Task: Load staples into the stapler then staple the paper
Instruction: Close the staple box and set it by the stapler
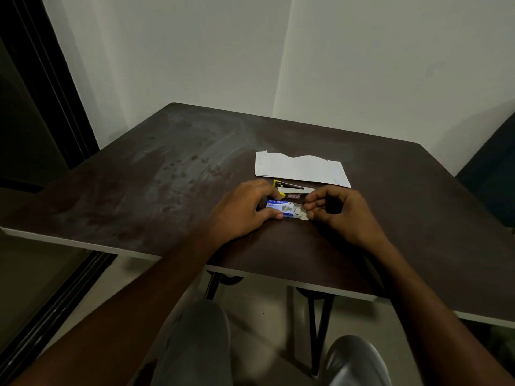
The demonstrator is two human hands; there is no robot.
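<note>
- A dark brown table (167, 174) fills the middle of the view, its top smudged and dusty, set against a pale wall.
- A white sheet of paper (299, 168) lies flat on the table, beyond the hands and right of centre, its far edge cut wavy.
- The left hand (245, 210) rests on the table, thumb and fingers closed around the blue sleeve of a staple box (281, 208), pinning it down.
- The right hand (338, 213) sits just beside it, fingertips pinched at the right end of the box's pulled-out grey tray; whether it grips the tray or a strip inside I cannot tell.
- A stapler (292, 190) with yellow trim lies between the paper and the box, touching neither hand clearly.
- Small staple strips (291, 210) show in the open tray.
</note>
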